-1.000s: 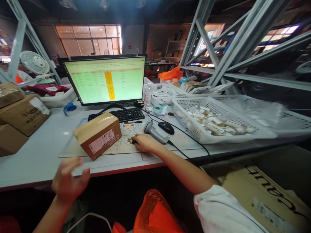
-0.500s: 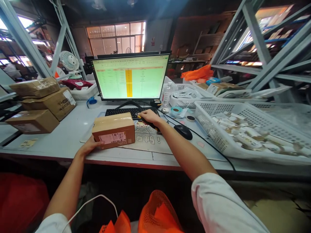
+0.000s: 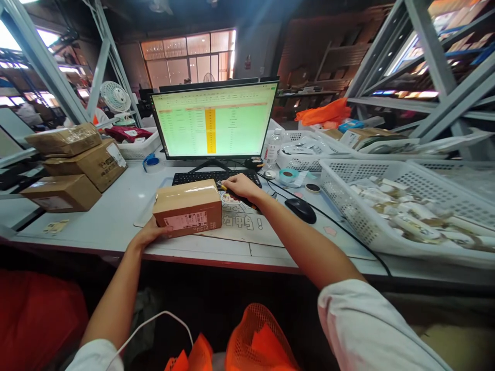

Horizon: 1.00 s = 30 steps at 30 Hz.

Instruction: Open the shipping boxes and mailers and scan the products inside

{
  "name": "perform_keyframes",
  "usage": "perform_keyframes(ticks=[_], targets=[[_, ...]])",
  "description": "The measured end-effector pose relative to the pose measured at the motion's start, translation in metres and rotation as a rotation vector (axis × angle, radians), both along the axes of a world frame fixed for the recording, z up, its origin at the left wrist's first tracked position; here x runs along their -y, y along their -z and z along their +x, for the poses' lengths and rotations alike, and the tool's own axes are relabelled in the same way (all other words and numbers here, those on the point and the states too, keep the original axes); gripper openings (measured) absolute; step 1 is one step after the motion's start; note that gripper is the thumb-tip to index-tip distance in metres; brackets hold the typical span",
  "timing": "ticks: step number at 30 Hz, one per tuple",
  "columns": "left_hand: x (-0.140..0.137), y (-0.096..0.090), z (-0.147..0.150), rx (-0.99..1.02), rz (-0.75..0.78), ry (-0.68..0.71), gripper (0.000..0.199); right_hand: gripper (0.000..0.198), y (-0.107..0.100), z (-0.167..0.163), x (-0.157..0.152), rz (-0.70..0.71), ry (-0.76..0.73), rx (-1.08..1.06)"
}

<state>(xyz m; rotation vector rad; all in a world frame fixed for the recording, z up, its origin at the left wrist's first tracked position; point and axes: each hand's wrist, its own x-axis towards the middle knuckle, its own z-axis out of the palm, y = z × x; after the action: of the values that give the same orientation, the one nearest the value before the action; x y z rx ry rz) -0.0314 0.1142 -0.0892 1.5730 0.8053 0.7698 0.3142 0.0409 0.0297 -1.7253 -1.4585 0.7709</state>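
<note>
A taped cardboard box (image 3: 189, 198) sits on the desk in front of the keyboard, a printed label (image 3: 185, 221) on its near side. My left hand (image 3: 150, 232) grips its lower left front corner, thumb on the front face and the other fingers mostly hidden. In my right hand (image 3: 242, 186) is a box cutter (image 3: 247, 202) with a black and yellow handle. Its tip points left, at the box's far right top edge; whether the blade touches the cardboard I cannot tell. Under the box and right forearm lies a printed desk mat (image 3: 266, 234).
A monitor (image 3: 216, 121) with a spreadsheet stands behind the keyboard (image 3: 189, 178). Right of my forearm are a black mouse (image 3: 300, 210) with its cable and a white basket (image 3: 348, 216) of small packets. Several cartons (image 3: 83, 167) are stacked at the left.
The whole scene has shifted slightly right in view. Both hands keep their holds, and the cutter tip stays by the box's right end.
</note>
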Motion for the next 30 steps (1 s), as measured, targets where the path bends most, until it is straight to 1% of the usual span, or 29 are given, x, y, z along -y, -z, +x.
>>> perform_keyframes(ticks=[2, 6, 9, 13, 15, 16, 17, 19, 21, 22, 23, 24, 26, 28, 30], targets=[[-0.001, 0.001, 0.0, 0.001, -0.004, -0.003, 0.089, 0.037, -0.001, -0.001, -0.002, -0.018, -0.022, 0.002], [0.001, -0.001, 0.001, 0.01, 0.039, 0.001, 0.092, 0.037, 0.0, -0.004, 0.007, 0.008, -0.091, -0.001], [0.003, -0.004, 0.003, 0.034, 0.058, 0.005, 0.093, 0.037, -0.001, -0.005, 0.022, 0.009, -0.169, -0.023], [0.005, 0.002, 0.007, 0.052, 0.054, -0.013, 0.102, 0.04, -0.001, -0.001, 0.049, -0.053, -0.261, -0.025], [0.006, 0.003, 0.007, 0.054, 0.087, -0.046, 0.105, 0.045, 0.001, 0.006, 0.06, -0.071, -0.301, -0.005], [0.008, 0.0, 0.006, 0.038, 0.121, -0.089, 0.107, 0.047, 0.003, 0.01, 0.064, -0.069, -0.295, 0.007], [0.01, -0.006, 0.005, 0.006, 0.172, -0.159, 0.109, 0.049, 0.004, 0.015, 0.067, -0.065, -0.271, 0.02], [0.02, -0.028, 0.002, -0.11, 0.335, -0.358, 0.112, 0.049, 0.007, 0.024, 0.07, -0.051, -0.165, 0.03], [0.035, -0.059, 0.0, -0.291, 0.579, -0.556, 0.114, 0.043, 0.008, 0.029, 0.069, -0.027, -0.025, 0.022], [0.044, -0.075, 0.001, -0.396, 0.718, -0.623, 0.113, 0.04, 0.008, 0.03, 0.067, -0.011, 0.027, 0.026], [0.054, -0.089, 0.003, -0.508, 0.854, -0.651, 0.11, 0.036, 0.007, 0.028, 0.065, 0.015, 0.06, 0.038], [0.063, -0.101, 0.007, -0.614, 0.969, -0.648, 0.105, 0.033, 0.006, 0.024, 0.063, 0.047, 0.067, 0.058], [0.079, -0.114, 0.018, -0.79, 1.121, -0.598, 0.097, 0.028, 0.005, 0.011, 0.059, 0.121, 0.014, 0.12], [0.092, -0.114, 0.031, -0.896, 1.179, -0.554, 0.094, 0.024, 0.006, -0.007, 0.056, 0.183, -0.067, 0.195], [0.102, -0.106, 0.041, -0.941, 1.2, -0.54, 0.094, 0.025, 0.009, -0.026, 0.055, 0.216, -0.116, 0.291]])
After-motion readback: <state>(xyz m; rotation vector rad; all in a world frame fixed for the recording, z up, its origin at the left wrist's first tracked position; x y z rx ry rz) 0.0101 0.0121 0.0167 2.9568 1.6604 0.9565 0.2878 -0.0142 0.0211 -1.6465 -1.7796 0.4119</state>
